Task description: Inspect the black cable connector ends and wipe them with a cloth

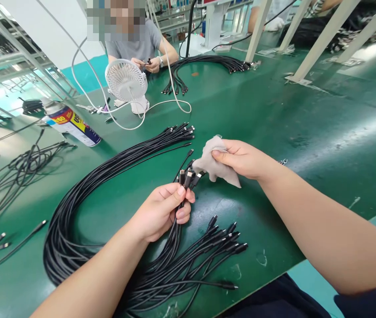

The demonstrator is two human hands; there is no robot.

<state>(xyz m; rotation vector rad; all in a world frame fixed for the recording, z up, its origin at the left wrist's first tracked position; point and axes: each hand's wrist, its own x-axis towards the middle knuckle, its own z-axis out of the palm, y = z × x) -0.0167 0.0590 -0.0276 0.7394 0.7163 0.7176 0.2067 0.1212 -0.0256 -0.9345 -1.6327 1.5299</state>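
Observation:
My left hand is closed around several black USB cables, their plugs poking up above my thumb. Pinched in my right hand is a pale grey cloth, whose left edge touches or overlaps the plugs at the far side of the held group. A large curved bundle of black cables lies on the green table around my left hand. One set of its plug ends points right beyond my hands, and another set of plugs fans out nearer to me.
A spray can stands at the left, near loose cables. Beyond it are a small white fan with a white cord and a co-worker's hands holding small dark parts. More cables lie there. Beige posts rise at the right.

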